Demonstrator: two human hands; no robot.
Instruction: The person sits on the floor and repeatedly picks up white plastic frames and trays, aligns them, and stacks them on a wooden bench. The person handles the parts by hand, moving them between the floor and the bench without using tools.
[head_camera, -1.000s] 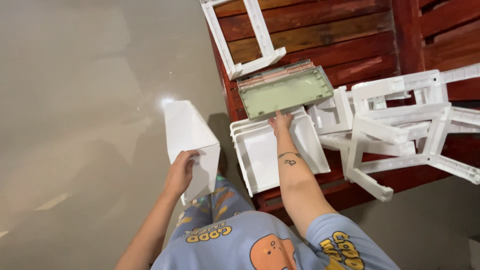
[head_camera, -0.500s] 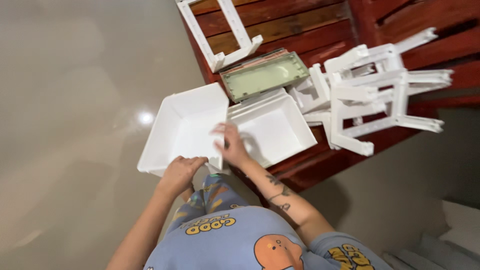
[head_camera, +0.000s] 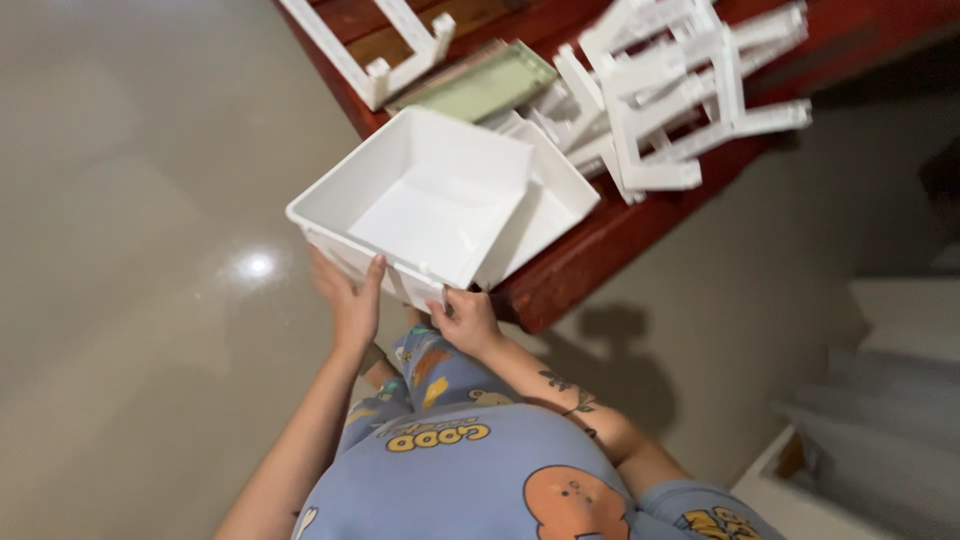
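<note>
Gripping a white open-topped plastic bin (head_camera: 425, 205) at its near wall, with both hands clamped on it: left hand (head_camera: 348, 300) flat against the near-left side with fingers up over the rim, right hand (head_camera: 466, 318) pinching the near corner. Held tilted, open side up and empty, its far edge overlapping a second white bin (head_camera: 553, 200) that sat on the red wooden tabletop (head_camera: 600, 245) just behind. Lay farther back: a shallow green tray (head_camera: 478, 88) stacked on other flat pieces, a white ladder-like frame (head_camera: 368, 50) at the far left, and a tangle of white plastic frame parts (head_camera: 680, 90) at the far right near the tabletop's edge. Showed below: a pale glossy floor (head_camera: 130, 300) and a blue printed shirt (head_camera: 470, 480).

Risks, judged from that pose: grip confined to one wall, so the far end could sag or swing and slip from the fingers, dropping onto the floor. Could also catch the second bin's rim and drag it toward the tabletop's near edge. Could nudge the loose frame parts, perched close to the edge, off the side.
</note>
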